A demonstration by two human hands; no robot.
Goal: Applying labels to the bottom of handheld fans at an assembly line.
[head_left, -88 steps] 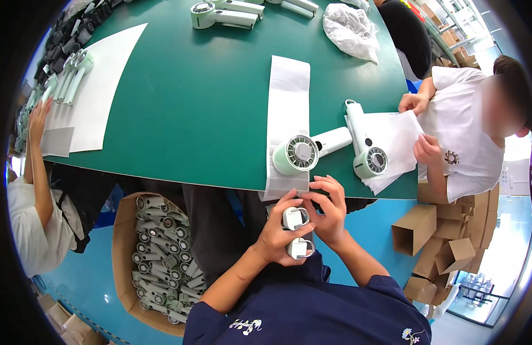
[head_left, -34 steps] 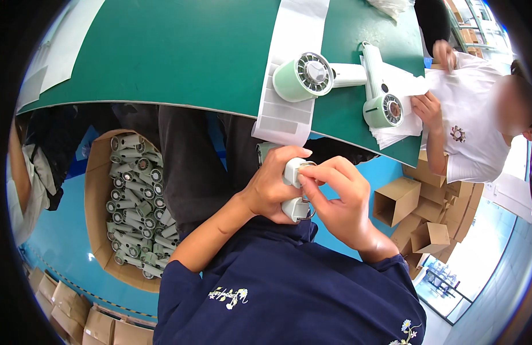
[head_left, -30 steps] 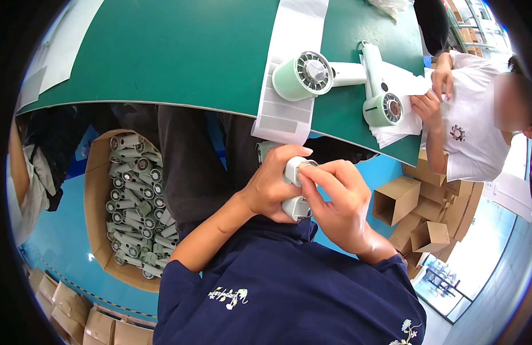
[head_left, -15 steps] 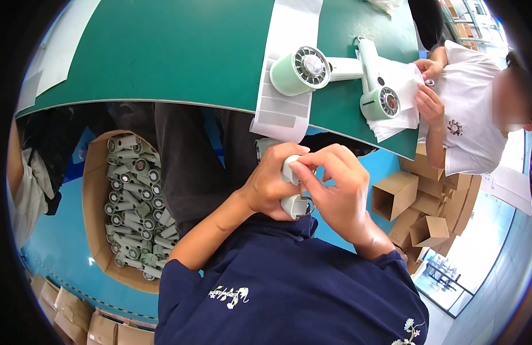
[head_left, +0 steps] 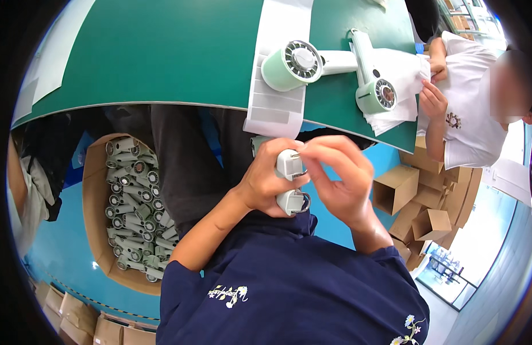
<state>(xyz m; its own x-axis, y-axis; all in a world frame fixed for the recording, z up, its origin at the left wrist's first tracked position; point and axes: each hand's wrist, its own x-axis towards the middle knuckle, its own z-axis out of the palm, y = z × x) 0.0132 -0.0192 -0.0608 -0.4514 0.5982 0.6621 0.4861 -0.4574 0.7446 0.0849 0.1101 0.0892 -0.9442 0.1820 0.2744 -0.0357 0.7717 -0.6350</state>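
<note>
My left hand (head_left: 265, 175) is wrapped round two pale green handheld fans held side by side. The white handle end of the upper fan (head_left: 288, 165) and that of the lower fan (head_left: 288, 202) stick out toward the right, each with a metal ring at its tip. Part of a fan head shows past my knuckles; the rest is hidden by the hand. At the upper handle's end, my right hand (head_left: 340, 178) has thumb and forefinger brought together, slightly blurred. Whatever lies between those fingertips is too small to make out.
On the green table (head_left: 162, 52) lie two more fans, a nearer one (head_left: 292, 66) on a label strip (head_left: 277, 109) and another (head_left: 376, 95) on papers. A carton of fans (head_left: 96, 213) stands at left, open boxes (head_left: 395, 187) at right. A co-worker (head_left: 470, 103) handles white paper.
My right fingers have drawn back a little from the upper handle, baring its end and ring. The fans in my left hand have shifted slightly left and up. The co-worker's hands have moved.
</note>
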